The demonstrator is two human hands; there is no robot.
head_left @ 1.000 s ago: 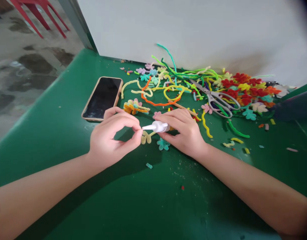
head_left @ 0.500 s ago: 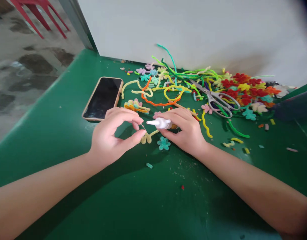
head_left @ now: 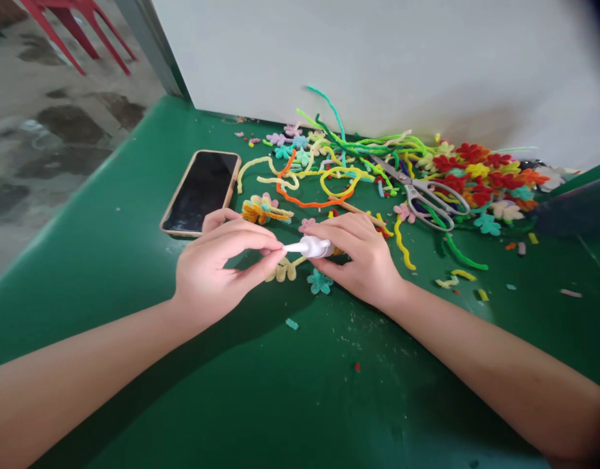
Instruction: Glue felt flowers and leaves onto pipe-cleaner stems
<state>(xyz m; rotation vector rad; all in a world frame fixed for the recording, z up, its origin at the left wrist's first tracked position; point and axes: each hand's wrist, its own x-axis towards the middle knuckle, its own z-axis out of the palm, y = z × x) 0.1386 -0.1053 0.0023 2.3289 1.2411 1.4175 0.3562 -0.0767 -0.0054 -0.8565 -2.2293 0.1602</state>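
My right hand [head_left: 361,257] is wrapped round a small white glue bottle [head_left: 316,247], its long nozzle pointing left; the hand hides most of the body. My left hand [head_left: 226,260] has thumb and forefinger pinched together right at the nozzle's tip. The thin wire-like pin seen between these fingertips a moment ago is now hidden there. Just below the nozzle a pale yellow pipe-cleaner flower [head_left: 281,270] lies on the table, partly covered by the left fingers. A turquoise pipe-cleaner flower [head_left: 320,281] sits beneath the bottle, near my right thumb.
On the green table [head_left: 221,391] a phone [head_left: 202,192] lies at left, beside a yellow-orange flower [head_left: 263,210]. Scissors [head_left: 434,198] rest among loose pipe cleaners [head_left: 343,179]. Red and yellow flowers [head_left: 475,172] are heaped at right. A white wall [head_left: 378,58] closes off the back.
The gap between the left fingertips and the nozzle has closed; they now meet. The bottle has tipped slightly, its nozzle a little lower and further left.
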